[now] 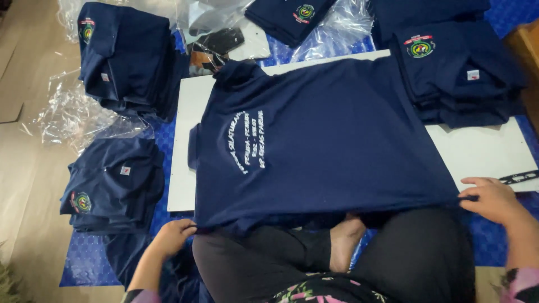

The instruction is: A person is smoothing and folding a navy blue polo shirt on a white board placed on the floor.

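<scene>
Blue patterned matting (pixel 90 258) covers the floor, with pale tan flooring (pixel 31 185) showing at the left edge. On the matting lies a flat white board (pixel 483 151), rectangular and smooth. A navy shirt (pixel 325 140) of soft knit cloth is spread back-up across the board, collar toward the top left, with curved lines of white lettering printed near the shoulders.

At the shirt's near edge, the left hand (pixel 171 235) pinches the hem corner between fingers and thumb. The right hand (pixel 494 199) grips the opposite hem corner, fingers curled onto the cloth, so the hem is stretched between both hands over the person's crossed legs in black trousers (pixel 415 252).

Folded navy shirts sit in stacks around the board: one stack at top left (pixel 126 56), one at lower left (pixel 112 185), and one at top right (pixel 460 73) resting partly on the board. Each shows a round green, yellow and red chest badge, and several carry a small white tag. Crinkled clear plastic bags (pixel 73 118) lie loose at the left and along the top.
</scene>
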